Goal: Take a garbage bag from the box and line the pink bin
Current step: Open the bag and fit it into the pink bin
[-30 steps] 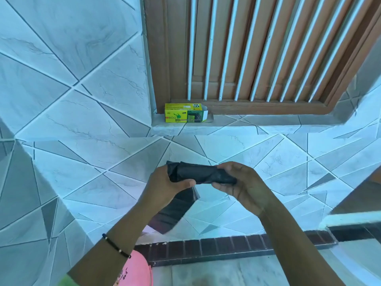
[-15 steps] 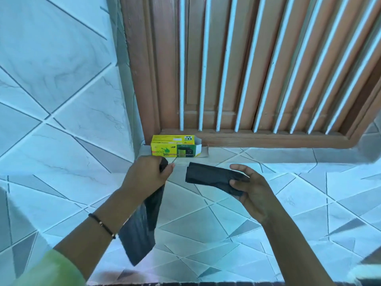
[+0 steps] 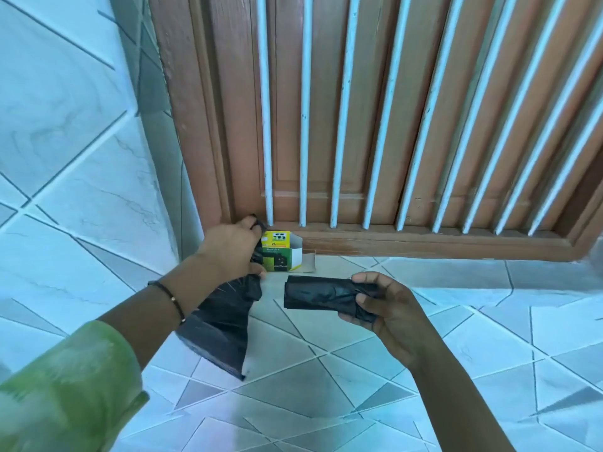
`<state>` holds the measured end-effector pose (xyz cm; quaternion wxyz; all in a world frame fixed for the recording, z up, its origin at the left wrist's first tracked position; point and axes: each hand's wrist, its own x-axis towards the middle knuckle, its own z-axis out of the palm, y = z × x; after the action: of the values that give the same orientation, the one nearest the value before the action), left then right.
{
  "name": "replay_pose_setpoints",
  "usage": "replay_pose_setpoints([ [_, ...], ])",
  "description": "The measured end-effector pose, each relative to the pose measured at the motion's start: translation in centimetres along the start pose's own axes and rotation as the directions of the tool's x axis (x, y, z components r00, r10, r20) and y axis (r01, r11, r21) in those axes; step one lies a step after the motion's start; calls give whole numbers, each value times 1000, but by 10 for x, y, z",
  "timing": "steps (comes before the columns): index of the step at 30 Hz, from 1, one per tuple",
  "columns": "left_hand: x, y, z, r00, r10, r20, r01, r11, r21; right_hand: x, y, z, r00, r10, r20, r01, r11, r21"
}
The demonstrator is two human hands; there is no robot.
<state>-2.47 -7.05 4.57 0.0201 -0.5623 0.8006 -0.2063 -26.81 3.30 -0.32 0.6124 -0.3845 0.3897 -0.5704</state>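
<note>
box [image 3: 281, 252] open, contents unclear | L hand [image 3: 230, 249]: bag [image 3: 222, 324] | R hand [image 3: 388, 308]: roll [image 3: 321, 293]

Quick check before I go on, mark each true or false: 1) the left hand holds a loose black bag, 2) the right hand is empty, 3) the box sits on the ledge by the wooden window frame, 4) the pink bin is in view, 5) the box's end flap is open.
1) True: the left hand grips a loose garbage bag that hangs down.
2) False: the right hand holds the black roll of bags.
3) True: the box rests on the tiled ledge below the window frame.
4) False: no pink bin shows.
5) True: the flap is folded out.
</note>
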Motion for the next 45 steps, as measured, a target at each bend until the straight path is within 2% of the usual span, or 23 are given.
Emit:
replay_pose_setpoints([
  [7, 16, -2, 2, 1000, 15, 19, -14, 999, -52, 7, -6, -3, 1000, -14, 20, 14, 1000, 4],
  [9, 12, -1, 3, 1000, 8, -13, -10, 996, -87, 7, -8, -2, 994, -99, -46, 100, 995, 16],
  [11, 1, 1, 7, 996, -26, -82, 12, 986, -165, 3, -12, 0, 944, -292, -153, 286, 956, -57],
  [13, -12, 6, 11, 985, -78, -156, 38, 968, -248, -5, -21, 7, 813, -552, -188, 498, 825, -268],
  [14, -19, 9, 12, 978, -101, -183, 47, 959, -279, -10, -27, 11, 727, -673, -135, 585, 711, -391],
  [16, -29, 16, 10, 958, -145, -246, 54, 938, -342, -19, -37, 19, 561, -824, 80, 684, 407, -606],
  [17, -33, 18, 8, 946, -171, -276, 58, 925, -376, -21, -39, 23, 500, -843, 197, 694, 254, -674],
  [19, -39, 21, 0, 926, -227, -303, 77, 896, -437, -23, -41, 27, 444, -821, 358, 684, 52, -728],
  [20, -41, 21, -3, 918, -254, -304, 88, 879, -468, -23, -39, 27, 430, -810, 399, 679, -1, -734],
  [22, -46, 20, -6, 899, -303, -316, 97, 842, -530, -24, -37, 29, 416, -803, 427, 679, -38, -733],
  [25, -51, 15, -8, 871, -355, -339, 96, 801, -591, -31, -38, 30, 457, -780, 427, 681, -1, -732],
  [27, -52, 13, -7, 881, -317, -352, 71, 823, -564, -37, -40, 31, 519, -738, 430, 684, 58, -727],
  [28, -53, 12, -6, 890, -281, -360, 45, 839, -543, -39, -41, 31, 561, -718, 412, 683, 120, -721],
  [30, -56, 13, -5, 904, -203, -377, -27, 851, -524, -41, -43, 31, 679, -669, 302, 643, 342, -686],
  [32, -63, 16, -5, 913, -133, -386, -99, 846, -525, -41, -44, 27, 798, -592, 116, 534, 604, -592],
  [34, -70, 20, -5, 910, -87, -405, -152, 840, -522, -39, -44, 21, 848, -529, -38, 441, 743, -503],
  [36, -78, 24, -3, 913, -73, -401, -163, 836, -524, -40, -42, 19, 861, -498, -101, 402, 788, -467],
  [38, -84, 29, -1, 922, -90, -376, -146, 820, -554, -43, -39, 21, 871, -482, -101, 391, 801, -454],
  [42, -96, 32, 1, 946, -133, -295, -112, 720, -684, -49, -34, 20, 888, -444, -122, 358, 833, -423],
  [45, -103, 33, 3, 957, -70, -281, -146, 722, -676, -52, -32, 12, 910, -400, -114, 314, 840, -442],
])
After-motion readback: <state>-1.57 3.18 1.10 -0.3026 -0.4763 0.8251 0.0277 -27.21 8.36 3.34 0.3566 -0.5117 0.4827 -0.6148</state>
